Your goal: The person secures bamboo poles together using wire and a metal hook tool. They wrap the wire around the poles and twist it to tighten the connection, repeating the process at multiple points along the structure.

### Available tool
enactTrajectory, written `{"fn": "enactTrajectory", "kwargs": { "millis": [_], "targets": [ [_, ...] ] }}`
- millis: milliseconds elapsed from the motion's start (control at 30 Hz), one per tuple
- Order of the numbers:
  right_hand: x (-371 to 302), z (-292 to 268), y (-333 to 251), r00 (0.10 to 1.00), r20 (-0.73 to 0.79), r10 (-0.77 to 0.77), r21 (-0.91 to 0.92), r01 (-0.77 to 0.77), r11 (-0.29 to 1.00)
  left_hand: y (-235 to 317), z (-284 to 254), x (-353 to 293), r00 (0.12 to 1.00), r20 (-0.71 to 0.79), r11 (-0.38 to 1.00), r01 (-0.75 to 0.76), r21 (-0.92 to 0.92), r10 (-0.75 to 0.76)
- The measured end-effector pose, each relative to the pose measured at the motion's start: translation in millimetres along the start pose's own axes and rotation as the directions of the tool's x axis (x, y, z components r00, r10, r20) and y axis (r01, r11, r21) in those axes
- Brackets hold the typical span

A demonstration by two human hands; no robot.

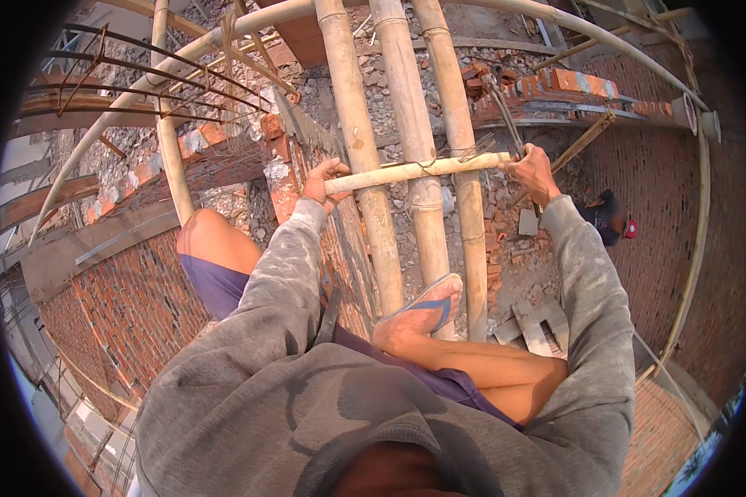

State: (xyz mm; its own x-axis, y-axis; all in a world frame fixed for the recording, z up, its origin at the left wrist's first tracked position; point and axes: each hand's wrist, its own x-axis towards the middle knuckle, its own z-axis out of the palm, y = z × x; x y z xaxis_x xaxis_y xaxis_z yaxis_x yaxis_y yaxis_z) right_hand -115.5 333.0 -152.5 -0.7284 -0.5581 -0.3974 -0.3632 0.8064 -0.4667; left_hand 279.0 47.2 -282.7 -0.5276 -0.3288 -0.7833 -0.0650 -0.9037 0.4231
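Left hand point(317, 181) — partly behind crosspiece point(394, 174).

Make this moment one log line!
left hand: short pole, left end; right hand: metal tool, by pole's right end; short pole: across three long poles

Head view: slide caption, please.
Left hand and right hand at opposite ends of a short bamboo piece across three bamboo poles.

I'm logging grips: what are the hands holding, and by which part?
The left hand holds a short bamboo piece by its left end; the right hand, at its right end, grips a long metal tool by its near end.
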Motion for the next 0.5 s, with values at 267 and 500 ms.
{"fn": "enactTrajectory", "kwargs": {
  "millis": [267, 500],
  "targets": [
    [6, -7, -20, 0.989, 0.143, 0.037, 0.115, -0.053, 0.992, -3, 15, -8, 0.997, -0.072, 0.999, -0.036, 0.034, 0.038],
    [9, -12, -5, 0.994, 0.105, 0.03, 0.108, -0.041, 0.993, -17, 17, 9, 0.953, -0.253, 0.982, -0.134, 0.132, 0.164]
  ]
}}
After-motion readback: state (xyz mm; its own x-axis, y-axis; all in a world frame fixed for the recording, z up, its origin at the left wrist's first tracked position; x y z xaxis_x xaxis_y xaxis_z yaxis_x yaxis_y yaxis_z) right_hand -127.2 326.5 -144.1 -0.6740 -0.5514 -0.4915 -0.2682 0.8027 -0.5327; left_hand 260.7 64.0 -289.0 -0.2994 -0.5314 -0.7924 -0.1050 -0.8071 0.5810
